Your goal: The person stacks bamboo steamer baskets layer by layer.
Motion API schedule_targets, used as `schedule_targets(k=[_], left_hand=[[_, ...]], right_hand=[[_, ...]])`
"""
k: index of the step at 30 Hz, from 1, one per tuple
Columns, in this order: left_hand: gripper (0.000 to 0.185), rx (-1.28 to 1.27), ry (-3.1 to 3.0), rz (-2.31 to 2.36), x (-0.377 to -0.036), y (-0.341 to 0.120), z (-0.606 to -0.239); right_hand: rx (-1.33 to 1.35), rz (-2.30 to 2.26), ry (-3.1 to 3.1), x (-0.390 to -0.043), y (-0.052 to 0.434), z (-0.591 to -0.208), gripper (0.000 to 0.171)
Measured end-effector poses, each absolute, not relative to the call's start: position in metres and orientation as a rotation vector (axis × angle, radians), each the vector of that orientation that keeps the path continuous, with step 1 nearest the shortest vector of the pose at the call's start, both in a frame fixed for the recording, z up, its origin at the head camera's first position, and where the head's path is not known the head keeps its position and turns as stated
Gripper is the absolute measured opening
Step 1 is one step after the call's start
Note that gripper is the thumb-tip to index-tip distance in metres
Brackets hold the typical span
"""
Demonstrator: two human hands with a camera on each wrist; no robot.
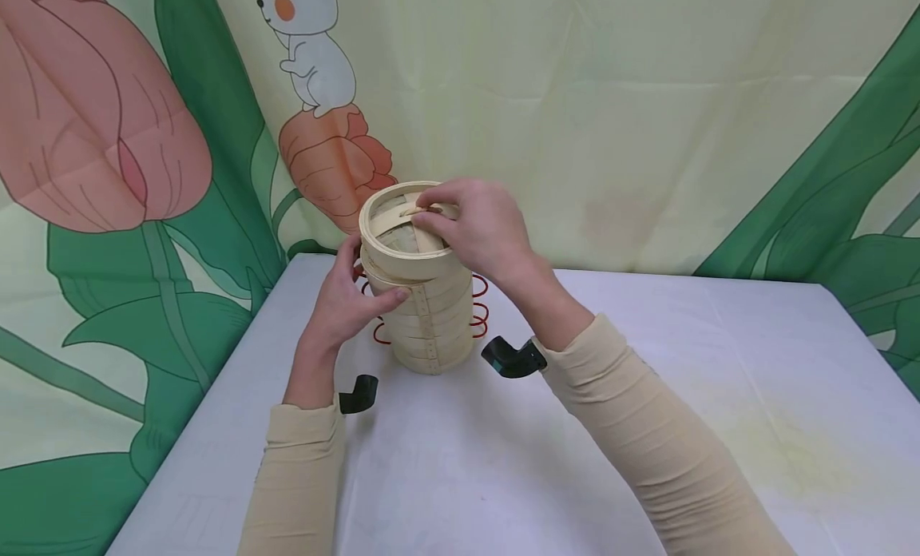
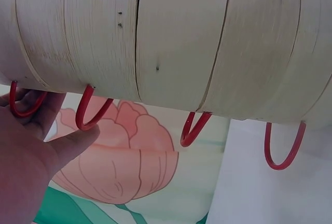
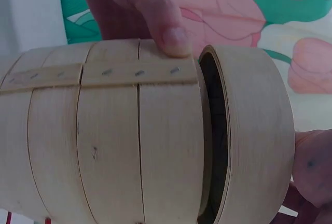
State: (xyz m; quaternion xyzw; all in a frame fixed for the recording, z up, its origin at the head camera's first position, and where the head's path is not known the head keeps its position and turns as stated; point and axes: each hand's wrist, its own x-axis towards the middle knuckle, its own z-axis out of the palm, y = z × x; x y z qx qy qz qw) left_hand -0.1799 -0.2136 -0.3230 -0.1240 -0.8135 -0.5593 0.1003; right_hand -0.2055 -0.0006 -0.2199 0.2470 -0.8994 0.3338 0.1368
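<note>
A tall stack of bamboo steamer baskets (image 1: 431, 332) stands upright on the table, with red loop handles (image 2: 88, 123) down its sides. My left hand (image 1: 345, 300) grips the upper part from the left, its thumb at the front near the top edge. Above, my right hand (image 1: 489, 224) pinches the strap handle on the round bamboo lid (image 1: 402, 262). The lid sits tilted over the top basket; the right wrist view shows a dark gap between the lid (image 3: 259, 130) and the basket's rim. In that view the left thumb (image 3: 174, 40) presses beside the stapled seam.
A white-covered table (image 1: 611, 444) lies under the stack. Behind it hangs a printed curtain (image 1: 611, 140) with flowers, leaves and a cartoon animal. Black wrist mounts (image 1: 513, 358) stick out from both beige sleeves close to the stack.
</note>
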Motion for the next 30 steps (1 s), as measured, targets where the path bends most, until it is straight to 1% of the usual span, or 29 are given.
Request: schedule_targets(k=[16,30], left_hand=[[0.1,-0.351,-2.411,-1.671,-0.179,-0.214,-0.323],[0.101,-0.345,-2.428,-1.672,-0.18,-0.215,-0.322]], right_hand=[[0.668,0.84,-2.688,-0.2,-0.017,-0.221,0.024],[0.647,0.807,-2.683,-0.198,-0.021,-0.222,0.022]])
